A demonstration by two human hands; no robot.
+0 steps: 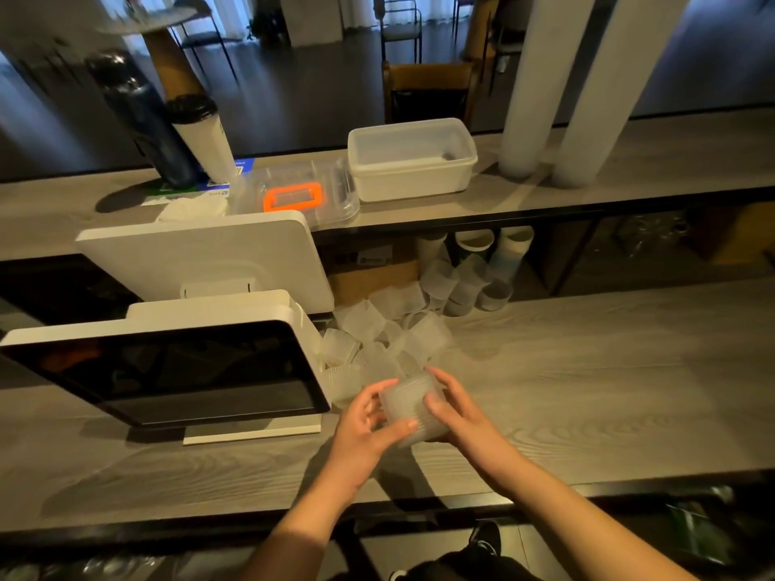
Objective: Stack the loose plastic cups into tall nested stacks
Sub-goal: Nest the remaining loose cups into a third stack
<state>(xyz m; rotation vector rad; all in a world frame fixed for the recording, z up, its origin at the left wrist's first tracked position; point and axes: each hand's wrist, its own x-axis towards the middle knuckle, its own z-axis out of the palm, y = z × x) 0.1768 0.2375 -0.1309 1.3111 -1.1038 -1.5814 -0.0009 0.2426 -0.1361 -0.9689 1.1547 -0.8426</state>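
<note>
A short nested stack of translucent plastic cups (413, 406) lies tilted between both hands, just above the grey counter (587, 371). My left hand (369, 429) grips its near side, thumb across the ribbed wall. My right hand (455, 408) holds the far side with fingers curled round it. Behind the hands, several loose translucent cups (377, 337) lie in a heap, some on their sides. More cups (465, 287) lie further back under the upper shelf.
A white point-of-sale screen (167, 371) stands left of the heap, close to the cups. On the upper shelf (629, 169) stand a white tub (411, 161), a clear box with an orange handle (293, 197), a dark bottle (142, 115), a lidded cup (205, 136) and two tall white cup stacks (566, 77).
</note>
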